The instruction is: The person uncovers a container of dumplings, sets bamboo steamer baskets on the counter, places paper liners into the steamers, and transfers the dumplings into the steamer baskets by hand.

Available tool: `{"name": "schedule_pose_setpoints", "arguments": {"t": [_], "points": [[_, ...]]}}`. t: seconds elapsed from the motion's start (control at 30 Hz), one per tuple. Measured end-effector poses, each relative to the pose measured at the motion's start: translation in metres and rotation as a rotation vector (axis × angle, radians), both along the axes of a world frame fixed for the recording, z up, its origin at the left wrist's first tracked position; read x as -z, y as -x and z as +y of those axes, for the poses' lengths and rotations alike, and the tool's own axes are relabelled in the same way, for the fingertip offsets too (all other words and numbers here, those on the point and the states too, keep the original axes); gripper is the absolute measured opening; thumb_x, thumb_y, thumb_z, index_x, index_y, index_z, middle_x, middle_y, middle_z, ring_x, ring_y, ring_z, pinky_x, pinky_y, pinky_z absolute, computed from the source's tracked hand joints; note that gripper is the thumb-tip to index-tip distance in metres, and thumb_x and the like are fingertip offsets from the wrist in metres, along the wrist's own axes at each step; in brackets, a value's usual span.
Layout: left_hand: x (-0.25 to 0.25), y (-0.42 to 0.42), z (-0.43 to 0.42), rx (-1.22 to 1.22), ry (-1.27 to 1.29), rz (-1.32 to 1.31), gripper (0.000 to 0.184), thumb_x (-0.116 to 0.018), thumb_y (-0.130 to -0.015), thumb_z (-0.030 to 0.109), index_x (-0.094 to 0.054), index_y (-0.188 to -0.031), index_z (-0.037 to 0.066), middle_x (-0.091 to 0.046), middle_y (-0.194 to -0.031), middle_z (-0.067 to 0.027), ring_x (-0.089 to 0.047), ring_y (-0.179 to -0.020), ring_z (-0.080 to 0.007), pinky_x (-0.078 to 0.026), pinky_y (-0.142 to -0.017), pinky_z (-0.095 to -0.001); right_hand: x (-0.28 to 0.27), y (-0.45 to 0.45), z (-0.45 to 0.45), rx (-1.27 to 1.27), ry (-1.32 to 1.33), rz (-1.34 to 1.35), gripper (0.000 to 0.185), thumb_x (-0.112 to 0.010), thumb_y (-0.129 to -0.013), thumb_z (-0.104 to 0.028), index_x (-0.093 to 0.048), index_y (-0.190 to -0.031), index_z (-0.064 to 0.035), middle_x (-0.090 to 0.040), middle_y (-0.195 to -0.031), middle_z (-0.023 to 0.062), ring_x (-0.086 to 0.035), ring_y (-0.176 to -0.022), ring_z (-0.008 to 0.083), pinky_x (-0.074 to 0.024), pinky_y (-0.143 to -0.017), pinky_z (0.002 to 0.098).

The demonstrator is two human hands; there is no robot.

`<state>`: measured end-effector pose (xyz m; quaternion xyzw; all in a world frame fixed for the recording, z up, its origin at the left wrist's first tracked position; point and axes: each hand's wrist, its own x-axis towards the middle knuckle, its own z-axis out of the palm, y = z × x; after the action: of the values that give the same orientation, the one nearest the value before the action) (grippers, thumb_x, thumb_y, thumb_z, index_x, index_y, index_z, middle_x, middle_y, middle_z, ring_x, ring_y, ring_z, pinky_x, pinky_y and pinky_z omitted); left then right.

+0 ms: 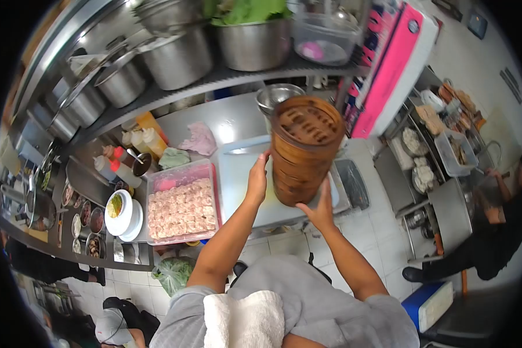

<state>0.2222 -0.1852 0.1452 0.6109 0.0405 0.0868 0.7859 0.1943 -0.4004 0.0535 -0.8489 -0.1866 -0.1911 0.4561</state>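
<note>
A tall stack of bamboo steamer baskets (303, 153) with a slatted lid on top is held up between my two hands, tilted, above the steel counter. My left hand (257, 181) presses against its left side. On the lower right side, my right hand (321, 210) supports it near the base, thumb spread. Behind the stack lies a pale cutting board (238, 191) with a knife (246, 151) near its far edge. Just left of the board is a clear tray of pale, portioned raw dumplings or meat (181, 209). The fingers behind the stack are hidden.
A shelf (226, 80) of metal pots runs above the counter. Left are squeeze bottles (139, 142), stacked white plates (123, 217) and small ingredient bowls. A metal bowl (275, 95) sits behind the stack. Another person (493, 232) stands at the right by a second counter.
</note>
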Motion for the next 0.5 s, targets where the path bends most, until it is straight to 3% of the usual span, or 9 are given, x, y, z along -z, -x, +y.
{"name": "schedule_pose_setpoints", "arguments": {"t": [0.07, 0.1, 0.13, 0.17, 0.2, 0.3, 0.37, 0.43, 0.5], "points": [[-0.037, 0.011, 0.047, -0.080, -0.386, -0.226, 0.042, -0.046, -0.099, 0.031, -0.052, -0.130, 0.003, -0.052, -0.133, -0.0101, -0.047, -0.125, -0.0202, -0.033, -0.104, -0.0326, -0.024, 0.008, -0.001, 0.178, 0.003, 0.153, 0.106, -0.082, -0.069, -0.035, -0.020, -0.145, 0.0035, -0.021, -0.150, 0.0250, -0.023, -0.138, 0.0401, -0.0187, -0.114, 0.0440], [-0.081, 0.029, 0.070, -0.136, -0.429, -0.349, 0.033, -0.049, -0.098, 0.019, -0.055, -0.125, 0.000, -0.057, -0.126, -0.0114, -0.055, -0.115, -0.0215, -0.039, -0.099, -0.0337, -0.006, -0.007, -0.020, 0.205, 0.118, -0.196, 0.098, -0.077, -0.074, -0.033, -0.020, -0.145, 0.0033, -0.022, -0.150, 0.0239, -0.025, -0.137, 0.0387, -0.0192, -0.114, 0.0445], [-0.130, 0.051, 0.093, -0.140, -0.311, -0.514, 0.029, -0.050, -0.096, 0.015, -0.057, -0.120, 0.000, -0.058, -0.120, -0.0130, -0.059, -0.107, -0.0218, -0.043, -0.095, -0.0349, -0.004, -0.020, -0.037, 0.177, -0.067, -0.279, 0.089, -0.070, -0.079, -0.030, -0.020, -0.145, 0.0028, -0.023, -0.150, 0.0220, -0.027, -0.137, 0.0374, -0.0216, -0.112, 0.0456], [-0.178, 0.066, 0.126, -0.240, -0.490, -0.687, 0.027, -0.053, -0.094, 0.012, -0.058, -0.118, 0.000, -0.060, -0.115, -0.0126, -0.060, -0.104, -0.0196, -0.044, -0.093, -0.0330, -0.010, -0.030, -0.054, 0.156, -0.217, -0.279, 0.079, -0.068, -0.080, -0.015, -0.026, -0.145, -0.0001, -0.028, -0.149, 0.0174, -0.036, -0.131, 0.0323, -0.0269, -0.110, 0.0428], [-0.224, 0.084, 0.159, -0.330, -0.664, -0.836, 0.025, -0.055, -0.092, 0.008, -0.060, -0.115, 0.000, -0.062, -0.110, -0.0121, -0.061, -0.101, -0.0175, -0.046, -0.090, -0.0311, -0.073, -0.024, -0.056, 0.196, -0.213, -0.286, 0.073, -0.058, -0.090, -0.034, -0.026, -0.145, 0.0015, -0.025, -0.150, 0.0196, -0.035, -0.133, 0.0327, -0.0317, -0.107, 0.0444], [-0.349, 0.116, 0.233, -0.630, -0.930, -1.020, 0.020, -0.055, -0.093, 0.013, -0.064, -0.108, 0.003, -0.064, -0.093, -0.0074, -0.060, -0.083, -0.0143, -0.047, -0.079, -0.0263, -0.233, -0.021, -0.042, 0.068, -0.274, -0.586, 0.065, -0.048, -0.095, -0.044, -0.036, -0.139, 0.0030, -0.038, -0.143, 0.0170, -0.043, -0.126, 0.0266, -0.0369, -0.101, 0.0378], [-0.412, 0.127, 0.281, -0.730, -0.898, -0.906, 0.024, -0.057, -0.093, 0.021, -0.066, -0.106, 0.003, -0.066, -0.091, -0.0063, -0.059, -0.086, -0.0128, -0.046, -0.080, -0.0269, -0.318, -0.005, -0.017, -0.014, -0.216, -0.651, 0.059, -0.049, -0.095, -0.042, -0.044, -0.132, 0.0035, -0.045, -0.136, 0.0159, -0.049, -0.116, 0.0235, -0.0401, -0.095, 0.0354], [-0.467, 0.131, 0.327, -0.968, -1.145, -1.048, 0.027, -0.059, -0.091, 0.024, -0.067, -0.105, 0.002, -0.068, -0.097, -0.0093, -0.063, -0.089, -0.0168, -0.048, -0.080, -0.0289, -0.389, 0.012, 0.034, -0.133, -0.145, -0.736, 0.054, -0.050, -0.094, -0.041, -0.051, -0.126, 0.0036, -0.052, -0.129, 0.0145, -0.052, -0.107, 0.0214, -0.0413, -0.090, 0.0330], [-0.509, 0.140, 0.362, -1.170, -1.302, -0.946, 0.034, -0.056, -0.090, 0.035, -0.068, -0.105, 0.005, -0.068, -0.100, -0.0129, -0.065, -0.089, -0.0241, -0.049, -0.082, -0.0323, -0.445, 0.031, 0.091, -0.295, -0.027, -0.799, 0.047, -0.056, -0.092, -0.034, -0.054, -0.121, 0.0027, -0.057, -0.123, 0.0131, -0.055, -0.104, 0.0210, -0.0418, -0.088, 0.0322]]}}
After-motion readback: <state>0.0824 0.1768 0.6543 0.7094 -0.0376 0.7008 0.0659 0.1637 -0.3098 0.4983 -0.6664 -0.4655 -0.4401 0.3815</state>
